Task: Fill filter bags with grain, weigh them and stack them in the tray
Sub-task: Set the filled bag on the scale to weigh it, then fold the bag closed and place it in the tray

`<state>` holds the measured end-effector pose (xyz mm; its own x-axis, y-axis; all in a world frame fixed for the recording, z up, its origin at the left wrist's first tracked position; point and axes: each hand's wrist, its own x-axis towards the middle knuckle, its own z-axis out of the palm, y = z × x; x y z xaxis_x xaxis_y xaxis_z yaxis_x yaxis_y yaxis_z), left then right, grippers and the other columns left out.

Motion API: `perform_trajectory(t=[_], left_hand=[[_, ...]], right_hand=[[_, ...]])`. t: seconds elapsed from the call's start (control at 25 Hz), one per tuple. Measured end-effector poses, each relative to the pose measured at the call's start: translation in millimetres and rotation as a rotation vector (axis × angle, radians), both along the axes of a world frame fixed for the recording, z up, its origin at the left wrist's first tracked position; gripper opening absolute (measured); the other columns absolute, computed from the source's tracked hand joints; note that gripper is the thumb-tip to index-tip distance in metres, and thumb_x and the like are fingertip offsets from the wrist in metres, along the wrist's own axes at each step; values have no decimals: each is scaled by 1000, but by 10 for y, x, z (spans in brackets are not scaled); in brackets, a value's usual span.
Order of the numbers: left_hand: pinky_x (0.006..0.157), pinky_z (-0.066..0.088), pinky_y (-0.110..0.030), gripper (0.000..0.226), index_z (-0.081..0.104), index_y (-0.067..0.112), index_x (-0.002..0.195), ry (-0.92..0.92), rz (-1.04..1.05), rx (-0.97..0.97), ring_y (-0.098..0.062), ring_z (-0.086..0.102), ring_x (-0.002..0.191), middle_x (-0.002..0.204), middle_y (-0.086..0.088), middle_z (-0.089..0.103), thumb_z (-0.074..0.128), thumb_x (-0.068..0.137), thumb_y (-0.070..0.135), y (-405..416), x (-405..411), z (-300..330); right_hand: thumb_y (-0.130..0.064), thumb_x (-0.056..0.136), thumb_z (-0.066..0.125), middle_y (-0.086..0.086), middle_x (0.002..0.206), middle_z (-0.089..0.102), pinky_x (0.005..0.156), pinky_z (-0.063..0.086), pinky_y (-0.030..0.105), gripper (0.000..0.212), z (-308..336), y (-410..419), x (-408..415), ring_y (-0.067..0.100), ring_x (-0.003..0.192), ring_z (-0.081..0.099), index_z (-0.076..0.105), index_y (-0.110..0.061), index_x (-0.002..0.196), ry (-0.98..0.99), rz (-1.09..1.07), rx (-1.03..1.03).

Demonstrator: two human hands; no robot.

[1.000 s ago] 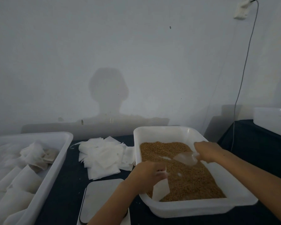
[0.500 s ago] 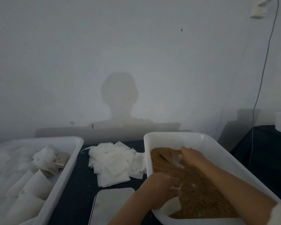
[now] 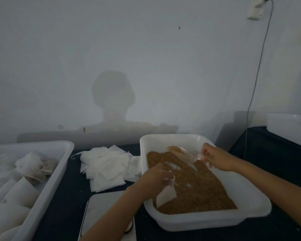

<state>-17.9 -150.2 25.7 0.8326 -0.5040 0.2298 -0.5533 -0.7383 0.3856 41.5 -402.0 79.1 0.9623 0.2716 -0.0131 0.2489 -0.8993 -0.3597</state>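
The rectangular white plastic tub (image 3: 205,221) on the right holds golden-brown grain (image 3: 196,193), with pale bare patches showing through it. The clear plastic scoop (image 3: 184,154) carries a small heap of the same brown. The loose pile of square filter bags (image 3: 106,167) is plain white. The bench (image 3: 66,202) is covered in black cloth. The flat scale (image 3: 102,209) has a grey top. The long white plastic tray (image 3: 47,190) on the left holds off-white filled bags (image 3: 36,166) with beige-brown showing through. The wall (image 3: 146,58) is a pale bluish grey.
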Motion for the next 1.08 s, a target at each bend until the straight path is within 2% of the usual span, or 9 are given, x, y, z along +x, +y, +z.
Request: perform_trajectory(t=[0.08, 0.16, 0.28, 0.36, 0.44, 0.6, 0.76, 0.92, 1.08], left_hand=[[79, 30, -16, 23, 66, 13, 113, 10, -5, -5, -8, 42, 90, 99, 3, 42, 52, 96, 21, -37, 30, 28], [79, 31, -14, 24, 65, 11, 115, 1, -12, 10, -14, 50, 99, 108, -2, 52, 53, 96, 18, -66, 51, 25], [84, 45, -25, 17, 60, 11, 105, -12, 39, -24, -18, 56, 97, 106, -4, 62, 62, 90, 18, -112, 75, 0], [79, 49, -33, 14, 54, 14, 90, -20, 67, -19, -19, 56, 86, 93, -3, 62, 66, 87, 20, -153, 75, 5], [76, 48, -31, 16, 53, 17, 82, -39, 65, 3, -17, 55, 81, 87, 2, 59, 68, 85, 21, -193, 75, 7], [75, 38, -21, 9, 66, 14, 91, -61, 25, 58, -9, 47, 86, 103, 1, 56, 68, 85, 20, -236, 85, -11], [80, 42, -25, 11, 66, 10, 93, -57, 15, 45, -14, 53, 91, 105, -3, 58, 67, 86, 18, -239, 75, -3], [71, 37, -23, 13, 62, 8, 84, -73, 5, -45, -11, 48, 82, 91, 4, 53, 72, 81, 17, -210, 45, 1], [74, 41, -25, 15, 62, 7, 83, -72, -7, -60, -12, 49, 81, 92, 0, 55, 73, 80, 17, -206, 29, 12]], right_hand=[[-25, 99, 47, 6, 95, 62, 71, 50, 33, 14, 199, -176, -272, 16, 78, 61, 47, -12, 96, 58, 41, 49], [-23, 98, 48, 3, 93, 62, 63, 47, 19, 11, 341, -298, -496, 12, 78, 61, 50, -12, 96, 109, 74, 71], [-21, 97, 50, 1, 90, 62, 60, 46, 12, 8, 444, -418, -700, 7, 75, 61, 53, -14, 94, 151, 92, 71], [-21, 97, 51, -1, 89, 63, 61, 47, 14, 7, 475, -460, -769, 7, 75, 63, 53, -15, 94, 146, 99, 66], [-23, 97, 52, -1, 89, 63, 65, 50, 19, 9, 504, -475, -804, 9, 77, 64, 53, -15, 94, 129, 113, 65], [-24, 96, 54, -4, 88, 61, 82, 54, 39, 7, 576, -422, -795, 13, 81, 65, 52, -18, 93, 116, 140, -33], [-23, 95, 55, -9, 89, 59, 83, 51, 39, 12, 676, -288, -773, 13, 83, 65, 49, -28, 86, 94, 174, -210], [-21, 94, 57, -9, 89, 59, 80, 49, 34, 12, 772, -173, -752, 11, 82, 63, 49, -27, 88, 99, 198, -289], [-25, 94, 58, -12, 85, 56, 81, 49, 37, 10, 818, -85, -717, 5, 77, 60, 50, -28, 89, 92, 212, -364]])
